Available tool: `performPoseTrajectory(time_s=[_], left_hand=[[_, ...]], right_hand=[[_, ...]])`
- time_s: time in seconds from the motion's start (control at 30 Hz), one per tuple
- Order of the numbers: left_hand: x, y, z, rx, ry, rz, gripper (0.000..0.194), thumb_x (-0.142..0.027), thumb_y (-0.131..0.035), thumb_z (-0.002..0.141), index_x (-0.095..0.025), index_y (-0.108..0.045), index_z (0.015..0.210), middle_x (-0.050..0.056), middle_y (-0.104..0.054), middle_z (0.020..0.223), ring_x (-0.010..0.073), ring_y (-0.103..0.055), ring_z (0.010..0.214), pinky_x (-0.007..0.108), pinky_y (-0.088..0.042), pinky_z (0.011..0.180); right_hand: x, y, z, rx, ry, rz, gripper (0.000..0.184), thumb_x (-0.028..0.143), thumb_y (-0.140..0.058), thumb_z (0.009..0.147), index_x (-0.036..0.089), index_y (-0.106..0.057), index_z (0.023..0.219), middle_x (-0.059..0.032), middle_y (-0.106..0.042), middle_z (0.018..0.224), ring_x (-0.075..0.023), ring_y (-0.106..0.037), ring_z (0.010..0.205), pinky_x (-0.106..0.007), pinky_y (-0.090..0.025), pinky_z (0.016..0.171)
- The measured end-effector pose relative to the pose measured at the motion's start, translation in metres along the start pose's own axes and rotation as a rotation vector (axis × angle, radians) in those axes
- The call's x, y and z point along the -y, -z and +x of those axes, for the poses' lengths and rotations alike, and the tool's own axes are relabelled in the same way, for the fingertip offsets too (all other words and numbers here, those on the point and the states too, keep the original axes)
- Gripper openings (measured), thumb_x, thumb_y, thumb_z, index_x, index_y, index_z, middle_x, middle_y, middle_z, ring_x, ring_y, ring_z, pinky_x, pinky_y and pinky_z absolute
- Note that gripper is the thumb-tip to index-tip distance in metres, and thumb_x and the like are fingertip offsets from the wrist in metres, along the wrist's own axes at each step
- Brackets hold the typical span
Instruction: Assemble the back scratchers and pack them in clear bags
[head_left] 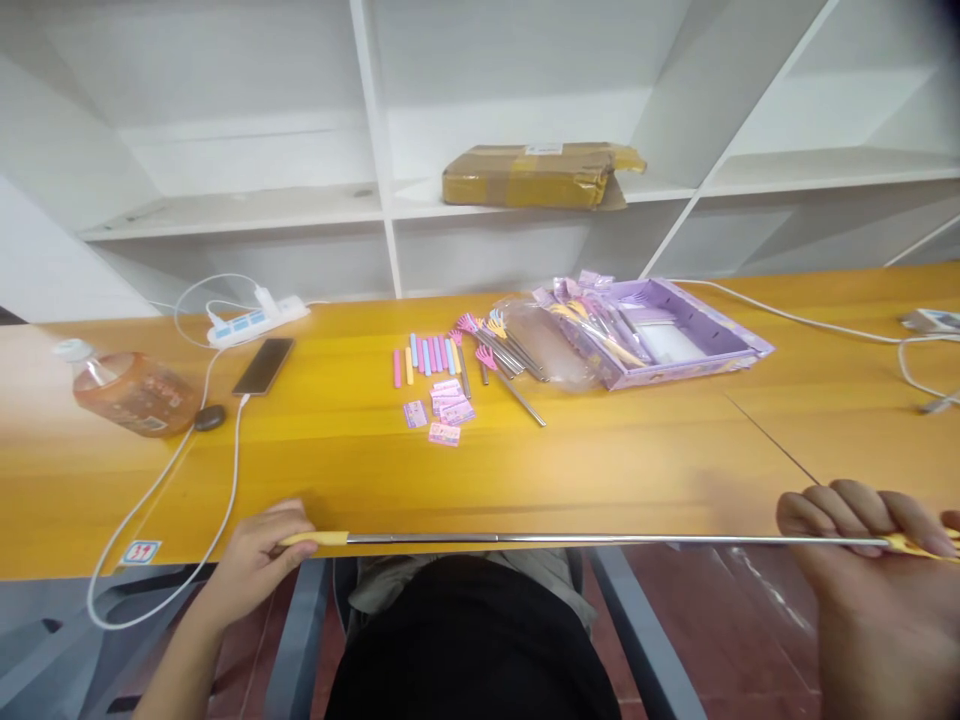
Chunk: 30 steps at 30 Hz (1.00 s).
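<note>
holding an extended back scratcher [562, 539] along the near edge of the tabletop [637, 460], pinching the yellow handle [328, 538] in the left hand [259, 562], gripping the other end in the right hand [870, 555], well apart from the purple box [675, 375]

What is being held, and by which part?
An extended metal rod: the left hand grips its yellow handle, the right hand its opposite end, near the yellow head.

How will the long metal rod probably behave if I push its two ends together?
The rod runs straight between left hand and right hand, so it is probably fairly stiff. Its joints and changing thickness suggest it may slide shorter rather than bend. Being so thin, it is likely light for its length.
</note>
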<state>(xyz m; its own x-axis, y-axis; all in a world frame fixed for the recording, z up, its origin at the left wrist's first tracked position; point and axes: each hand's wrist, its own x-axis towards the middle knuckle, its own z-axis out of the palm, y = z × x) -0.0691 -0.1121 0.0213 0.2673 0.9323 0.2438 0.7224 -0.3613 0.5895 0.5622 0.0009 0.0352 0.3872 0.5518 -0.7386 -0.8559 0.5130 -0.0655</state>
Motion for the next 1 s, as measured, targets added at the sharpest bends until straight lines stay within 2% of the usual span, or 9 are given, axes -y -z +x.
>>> performPoseTrajectory(time_s=[0.13, 0.3, 0.5, 0.57, 0.63, 0.7, 0.77, 0.9, 1.0], left_hand=[[-0.003, -0.007, 0.009, -0.031, 0.037, -0.062, 0.052, -0.051, -0.058, 0.111, -0.018, -0.071, 0.074, -0.001, -0.057, 0.067, 0.0145, -0.056, 0.062, 0.025, -0.041, 0.061], [-0.013, -0.013, 0.029, -0.093, 0.071, -0.121, 0.056, -0.054, -0.061, 0.108, -0.017, -0.069, 0.067, -0.001, -0.054, 0.064, 0.0146, -0.054, 0.06, 0.026, -0.04, 0.059], [-0.02, 0.01, 0.042, -0.082, 0.077, -0.105, 0.049, -0.049, -0.064, 0.105, -0.019, -0.07, 0.067, -0.001, -0.057, 0.062, 0.0146, -0.05, 0.059, 0.026, -0.04, 0.058], [-0.021, 0.015, 0.044, -0.035, 0.102, -0.115, 0.046, -0.048, -0.065, 0.104, -0.019, -0.071, 0.069, -0.002, -0.058, 0.063, 0.0141, -0.051, 0.059, 0.025, -0.04, 0.057], [-0.025, 0.01, 0.047, 0.054, 0.137, -0.131, 0.044, -0.048, -0.066, 0.104, -0.019, -0.072, 0.071, -0.002, -0.06, 0.065, 0.0136, -0.053, 0.06, 0.024, -0.04, 0.058], [-0.037, -0.008, 0.053, 0.156, 0.174, -0.153, 0.042, -0.047, -0.067, 0.104, -0.018, -0.073, 0.074, -0.002, -0.063, 0.068, 0.0132, -0.056, 0.062, 0.023, -0.04, 0.06], [-0.055, -0.037, 0.06, 0.208, 0.203, -0.184, 0.042, -0.048, -0.064, 0.105, -0.018, -0.074, 0.077, -0.002, -0.064, 0.069, 0.0131, -0.055, 0.063, 0.023, -0.038, 0.06], [-0.097, -0.102, 0.068, 0.22, 0.202, -0.254, 0.047, -0.046, -0.056, 0.11, -0.019, -0.068, 0.074, -0.003, -0.061, 0.066, 0.0132, -0.054, 0.062, 0.025, -0.035, 0.059], [-0.112, -0.129, 0.07, 0.198, 0.09, -0.24, 0.049, -0.047, -0.057, 0.111, -0.019, -0.066, 0.072, -0.001, -0.062, 0.066, 0.0142, -0.056, 0.063, 0.028, -0.037, 0.063]], right_hand=[[-0.01, 0.0, -0.006, 0.053, -0.016, 0.05, 0.058, 0.032, -0.065, 0.097, 0.023, -0.049, 0.042, -0.0118, -0.059, 0.059, -0.0106, -0.047, 0.043, -0.042, -0.01, 0.041], [-0.018, -0.002, -0.004, 0.372, -0.144, 0.183, 0.051, 0.012, -0.066, 0.091, 0.019, -0.036, 0.05, -0.0003, -0.034, 0.049, -0.0047, -0.03, 0.045, -0.032, -0.015, 0.04], [-0.005, -0.002, 0.02, 0.487, -0.073, 0.112, 0.052, 0.02, -0.058, 0.087, 0.018, -0.025, 0.047, -0.0004, -0.025, 0.045, -0.0029, -0.018, 0.043, -0.034, -0.009, 0.041], [-0.003, -0.002, 0.024, 0.494, -0.05, 0.038, 0.051, 0.021, -0.058, 0.087, 0.019, -0.027, 0.048, 0.0004, -0.024, 0.046, -0.0027, -0.016, 0.044, -0.035, -0.007, 0.042], [-0.008, -0.001, 0.023, 0.529, -0.041, -0.136, 0.048, 0.022, -0.057, 0.089, 0.02, -0.03, 0.05, 0.0009, -0.025, 0.048, -0.0033, -0.019, 0.045, -0.036, -0.006, 0.043], [-0.025, 0.006, 0.013, 0.586, -0.039, -0.384, 0.047, 0.028, -0.056, 0.091, 0.021, -0.031, 0.051, 0.0014, -0.024, 0.05, -0.0045, -0.022, 0.044, -0.036, -0.006, 0.045], [-0.053, 0.024, -0.005, 0.656, -0.044, -0.603, 0.05, 0.036, -0.058, 0.09, 0.022, -0.03, 0.051, 0.0021, -0.021, 0.051, -0.0061, -0.021, 0.044, -0.036, -0.008, 0.045], [-0.125, 0.091, -0.055, 0.906, -0.126, -0.801, 0.055, 0.045, -0.067, 0.092, 0.021, -0.036, 0.054, 0.0024, -0.025, 0.058, -0.0126, -0.03, 0.051, -0.034, -0.021, 0.048], [-0.161, 0.138, -0.079, 0.957, -0.255, -0.818, 0.061, 0.051, -0.058, 0.101, 0.021, -0.032, 0.055, 0.0027, -0.024, 0.061, -0.0129, -0.024, 0.052, -0.033, -0.023, 0.048]])
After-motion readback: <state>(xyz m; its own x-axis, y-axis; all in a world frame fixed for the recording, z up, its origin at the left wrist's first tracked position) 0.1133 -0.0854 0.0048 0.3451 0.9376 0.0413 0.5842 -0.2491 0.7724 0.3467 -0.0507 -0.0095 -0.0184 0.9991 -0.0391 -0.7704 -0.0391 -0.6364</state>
